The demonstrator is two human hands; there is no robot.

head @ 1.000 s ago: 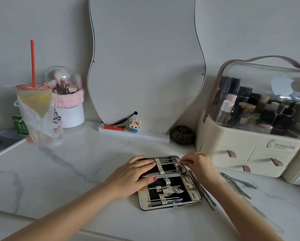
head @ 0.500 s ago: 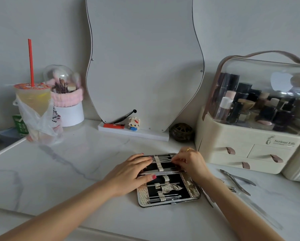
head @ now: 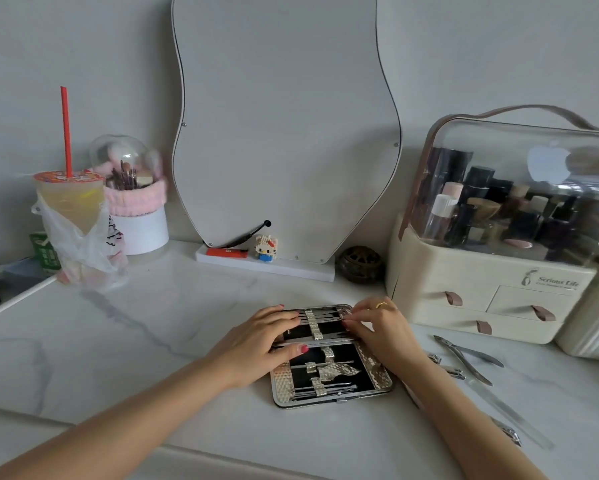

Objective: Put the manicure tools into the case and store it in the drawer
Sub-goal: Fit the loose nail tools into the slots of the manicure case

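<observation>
An open manicure case (head: 332,396) with a black lining and shiny textured rim lies flat on the marble top, thin metal tools strapped in both halves. My left hand (head: 256,344) rests flat on the far half's left side, fingers straight, thumb on the hinge line. My right hand (head: 381,327), wearing a gold ring, has its fingertips on a thin tool at the far half's right edge; whether they pinch it is unclear. Loose tools lie to the right: cuticle nippers (head: 464,358), small nail clippers (head: 447,368), a clear nail file (head: 506,414).
A cream cosmetics organiser (head: 471,282) with small front drawers and a clear lid stands at the right. A wavy mirror (head: 284,126) leans on the wall behind. At the left stand an iced drink in a plastic bag (head: 73,216) and a brush holder (head: 135,202).
My right hand has slid leftward along the far half of the case, over the strapped tools. My left hand stays on the case.
</observation>
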